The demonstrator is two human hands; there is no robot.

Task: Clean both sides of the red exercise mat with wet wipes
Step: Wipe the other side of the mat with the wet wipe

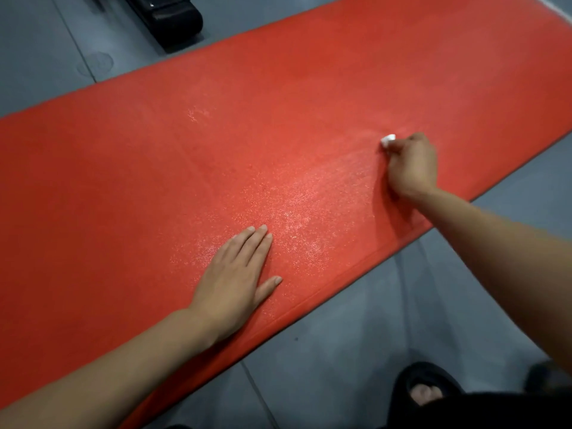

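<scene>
Two hands on red mat (278, 119), left hand (235, 280) flat, right hand (411, 165) gripping wipe (387, 140)

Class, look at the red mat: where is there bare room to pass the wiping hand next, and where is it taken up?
Free: the mat left of the flat left hand, and the far strip toward the black object. Taken: the near edge, where the left hand presses, and where the right hand grips the wipe.

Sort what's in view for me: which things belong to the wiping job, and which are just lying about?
Job: red mat; white wipe gripped in the right hand; left hand pressed flat on the mat.
Lying about: black equipment base on the grey floor; black sandal.
</scene>
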